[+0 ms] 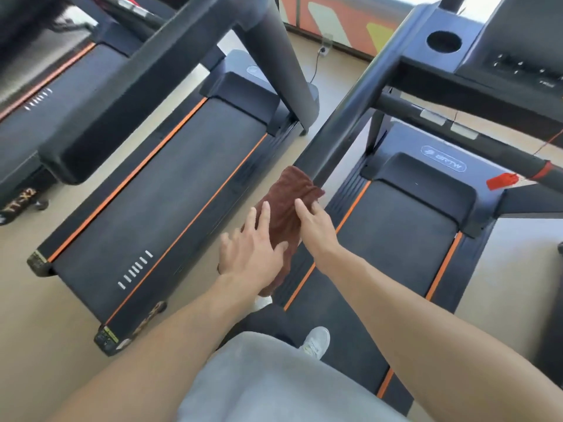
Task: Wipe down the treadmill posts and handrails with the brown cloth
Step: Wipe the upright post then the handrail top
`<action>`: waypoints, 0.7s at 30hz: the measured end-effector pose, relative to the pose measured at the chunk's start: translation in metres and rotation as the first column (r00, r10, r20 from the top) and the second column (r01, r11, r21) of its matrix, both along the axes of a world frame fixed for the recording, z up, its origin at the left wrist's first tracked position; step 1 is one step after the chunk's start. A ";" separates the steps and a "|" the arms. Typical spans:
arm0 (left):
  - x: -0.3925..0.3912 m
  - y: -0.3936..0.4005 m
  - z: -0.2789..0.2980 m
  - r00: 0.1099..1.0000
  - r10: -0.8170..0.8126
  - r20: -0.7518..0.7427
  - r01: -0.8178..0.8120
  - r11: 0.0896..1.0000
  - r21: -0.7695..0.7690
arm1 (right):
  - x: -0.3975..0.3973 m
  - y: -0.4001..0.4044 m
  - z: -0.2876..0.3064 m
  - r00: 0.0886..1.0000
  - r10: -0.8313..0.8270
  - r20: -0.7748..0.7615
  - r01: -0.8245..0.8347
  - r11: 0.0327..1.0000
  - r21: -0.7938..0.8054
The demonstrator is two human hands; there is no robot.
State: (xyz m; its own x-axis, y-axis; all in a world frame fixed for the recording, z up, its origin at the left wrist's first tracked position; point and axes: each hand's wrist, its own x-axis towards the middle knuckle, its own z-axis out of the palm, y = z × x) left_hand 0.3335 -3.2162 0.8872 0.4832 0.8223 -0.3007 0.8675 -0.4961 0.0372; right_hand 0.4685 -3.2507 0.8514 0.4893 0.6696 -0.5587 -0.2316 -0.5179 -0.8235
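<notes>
Holding brown cloth (285, 214): right hand (315, 225), grip half hidden | left hand (254, 251) spread wide

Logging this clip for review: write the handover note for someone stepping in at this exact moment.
Left hand: open, fingers spread, flat against the brown cloth.
Right hand: holds the cloth's right side; whether it pinches it cannot be told.
The cloth hangs between both hands, its top edge at the lower end of the slanted post of the right treadmill.
Done: cannot tell from this picture how much is wiped.
Left: judge as open the post, the handrail and the left treadmill's post.
</notes>
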 end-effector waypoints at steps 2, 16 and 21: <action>-0.001 0.018 -0.005 0.986 0.049 0.159 -0.038 0.997 -0.067 | -0.002 0.009 -0.004 0.999 0.000 -0.050 -0.002 0.999 -0.043; 0.095 0.119 -0.036 0.857 0.263 0.443 0.081 0.781 -0.620 | 0.018 0.085 -0.025 0.884 -0.466 -0.026 0.465 0.884 -0.052; 0.146 0.141 -0.038 0.848 0.257 0.463 0.115 0.764 -0.635 | 0.066 0.113 -0.028 0.844 -0.535 0.024 0.535 0.841 -0.072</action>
State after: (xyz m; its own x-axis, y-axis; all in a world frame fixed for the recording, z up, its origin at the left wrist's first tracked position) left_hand 0.4794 -3.0755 0.8496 0.6600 0.5745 -0.4841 0.6595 -0.1345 0.7396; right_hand 0.5342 -3.1379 0.8236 0.7617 0.2603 -0.5934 -0.4877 -0.3726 -0.7895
